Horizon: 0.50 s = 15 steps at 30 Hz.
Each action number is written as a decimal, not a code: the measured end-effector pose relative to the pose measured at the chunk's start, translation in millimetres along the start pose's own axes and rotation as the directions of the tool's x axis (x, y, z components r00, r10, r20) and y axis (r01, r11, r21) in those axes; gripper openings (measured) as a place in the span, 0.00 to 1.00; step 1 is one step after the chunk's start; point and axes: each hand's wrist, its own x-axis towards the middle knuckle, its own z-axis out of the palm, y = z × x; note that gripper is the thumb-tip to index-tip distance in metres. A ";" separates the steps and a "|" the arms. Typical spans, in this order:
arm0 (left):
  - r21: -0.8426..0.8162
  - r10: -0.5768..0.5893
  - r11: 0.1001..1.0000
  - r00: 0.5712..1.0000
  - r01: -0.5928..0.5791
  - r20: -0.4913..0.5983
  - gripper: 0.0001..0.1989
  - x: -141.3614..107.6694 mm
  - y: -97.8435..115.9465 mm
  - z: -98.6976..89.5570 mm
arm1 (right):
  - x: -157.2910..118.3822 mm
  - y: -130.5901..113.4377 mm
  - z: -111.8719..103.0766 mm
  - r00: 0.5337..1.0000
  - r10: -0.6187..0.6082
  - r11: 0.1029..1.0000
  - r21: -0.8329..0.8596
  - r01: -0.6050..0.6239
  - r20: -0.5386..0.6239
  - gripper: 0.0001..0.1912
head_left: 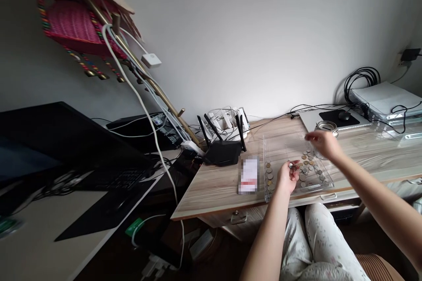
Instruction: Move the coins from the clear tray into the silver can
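Observation:
A clear plastic tray [264, 153] lies on the wooden desk with silver and gold-coloured coins [303, 178] scattered in its right part. A column of coins [269, 176] runs down its left side. My left hand [288, 178] is cupped, palm up, over the tray's near middle, its curled fingers around a small silver coin [290, 165]. Above the tray's far right side is my right hand [323, 142], its fingertips pinched together; what they hold, if anything, is too small to make out. Just behind it stands a round glass jar [327, 124], partly hidden by that hand.
Left of the tray lie a blurred-out phone-shaped object [249, 175] and a black router [224, 153] with upright antennas. A mouse [344, 116] sits on a dark pad at the back right. White cables [138, 96] hang at left beside a laptop [66, 140].

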 end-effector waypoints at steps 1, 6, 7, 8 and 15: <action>-0.031 0.018 0.999 0.999 -0.019 -0.028 0.11 -0.2 0.1 -0.4 | 10.3 7.9 -12.8 0.995 0.061 0.996 -0.066 -0.066 -0.079 0.13; -0.136 0.180 0.970 0.972 -0.201 -0.151 0.13 -1.1 -1.9 -1.2 | 45.6 43.3 -51.7 0.983 0.182 0.923 -0.345 -0.169 0.006 0.10; -0.150 0.181 0.968 0.972 -0.203 -0.148 0.13 -1.2 -2.1 -0.9 | 47.7 46.5 -52.8 0.982 0.186 0.919 -0.361 -0.160 0.037 0.10; -0.163 0.167 0.968 0.976 -0.189 -0.140 0.13 -1.2 -2.1 -0.4 | 48.7 48.2 -52.4 0.980 0.191 0.913 -0.375 -0.159 0.051 0.10; -0.197 0.067 0.977 0.995 -0.080 -0.075 0.07 -2.9 1.5 2.2 | 48.6 40.7 -45.6 0.978 0.210 0.853 -0.490 -0.178 0.009 0.12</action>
